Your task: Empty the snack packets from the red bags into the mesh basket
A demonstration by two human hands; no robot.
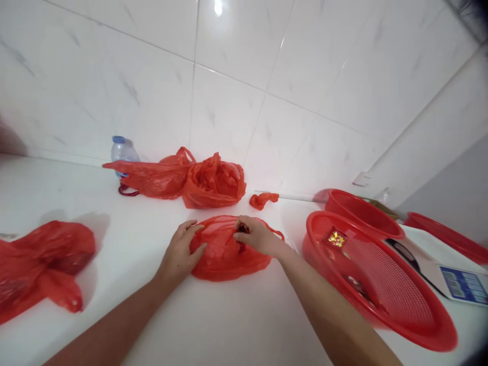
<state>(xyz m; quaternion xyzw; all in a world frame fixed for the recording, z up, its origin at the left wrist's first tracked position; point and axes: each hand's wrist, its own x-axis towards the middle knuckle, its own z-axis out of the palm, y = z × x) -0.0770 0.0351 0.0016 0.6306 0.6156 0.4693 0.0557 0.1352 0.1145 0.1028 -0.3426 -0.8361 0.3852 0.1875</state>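
A red plastic bag [219, 262] lies spread open on the white table in front of me. My left hand [182, 250] grips its left rim between thumb and fingers. Over the right side of the bag's mouth is my right hand [254, 235], its fingers pinched around a small dark, shiny piece [243, 230]; its exact kind is too small to make out. To the right, a red plastic basket [396, 274] with perforated walls holds a small dark packet with a gold pattern [337, 238] and a few other small wrapped pieces [358, 287].
Against the tiled wall stand a full red bag [215, 183], another red bag [160, 178] and a clear bottle [120, 150]. A crumpled red scrap [263, 200] lies nearby. A tied red bag [49, 254] sits left. Right are another basket [362, 213] and a scale [446, 264].
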